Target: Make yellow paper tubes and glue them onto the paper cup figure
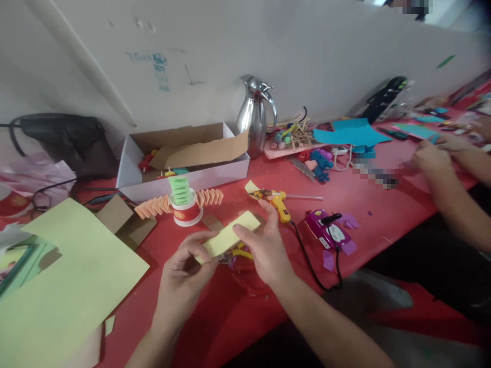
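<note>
A pale yellow strip of paper (226, 239) is held up off the red table between my two hands. My left hand (187, 266) pinches its left end, thumb below and fingers above. On the right end, my right hand (266, 245) grips the strip with the thumb lying on its upper face. Yellow-handled pliers or scissors (241, 252) lie partly hidden beneath the paper. Just beyond stands a red and white paper cup (187, 213) with folded orange paper arms (209, 197) and a folded green paper strip (179, 189) on top.
A yellow glue gun (282, 207) with a black cord lies right of my hands, near a purple box-shaped device (328, 230). Behind are an open white box (184, 181) and a steel jug (251, 115). Large yellow paper (88, 271) lies left. Another person's hands (433, 153) work at right.
</note>
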`<state>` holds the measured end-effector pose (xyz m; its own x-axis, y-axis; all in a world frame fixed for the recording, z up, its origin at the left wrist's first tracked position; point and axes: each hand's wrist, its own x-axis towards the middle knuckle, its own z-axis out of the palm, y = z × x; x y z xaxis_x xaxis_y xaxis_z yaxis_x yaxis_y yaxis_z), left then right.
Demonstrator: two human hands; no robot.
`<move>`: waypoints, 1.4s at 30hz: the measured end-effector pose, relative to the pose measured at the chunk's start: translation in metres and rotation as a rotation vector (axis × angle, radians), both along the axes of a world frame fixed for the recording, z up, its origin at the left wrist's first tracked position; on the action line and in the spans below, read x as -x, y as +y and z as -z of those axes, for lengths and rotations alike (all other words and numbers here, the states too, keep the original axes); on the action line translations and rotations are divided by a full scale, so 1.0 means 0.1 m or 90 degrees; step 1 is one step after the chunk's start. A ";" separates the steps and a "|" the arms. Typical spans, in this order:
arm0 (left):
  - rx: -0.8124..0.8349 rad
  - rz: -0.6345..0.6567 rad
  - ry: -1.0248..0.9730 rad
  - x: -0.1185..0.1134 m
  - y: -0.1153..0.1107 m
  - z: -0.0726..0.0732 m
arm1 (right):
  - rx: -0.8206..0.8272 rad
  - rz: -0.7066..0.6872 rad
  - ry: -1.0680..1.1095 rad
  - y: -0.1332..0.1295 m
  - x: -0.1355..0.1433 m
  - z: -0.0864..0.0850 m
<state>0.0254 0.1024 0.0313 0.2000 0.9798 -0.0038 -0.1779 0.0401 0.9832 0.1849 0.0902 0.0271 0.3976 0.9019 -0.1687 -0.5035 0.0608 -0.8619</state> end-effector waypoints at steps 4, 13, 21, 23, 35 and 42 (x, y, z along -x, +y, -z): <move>0.031 0.006 -0.050 0.01 0.03 -0.01 | -0.037 -0.003 0.028 0.00 0.05 0.02; 0.100 0.018 -0.102 0.00 0.07 0.00 | -0.077 -0.096 0.044 -0.09 -0.07 -0.02; 0.077 0.113 0.019 0.07 0.08 0.01 | -0.076 -0.090 -0.089 -0.13 -0.06 -0.07; 0.029 0.128 0.120 0.07 0.09 0.01 | -0.085 -0.126 -0.127 -0.18 -0.07 -0.13; -0.098 0.194 0.148 0.10 0.09 0.03 | -0.183 -0.218 -0.335 -0.37 -0.06 -0.31; 0.028 0.277 0.071 0.12 0.07 0.06 | -0.164 -0.227 -0.240 -0.25 -0.13 -0.26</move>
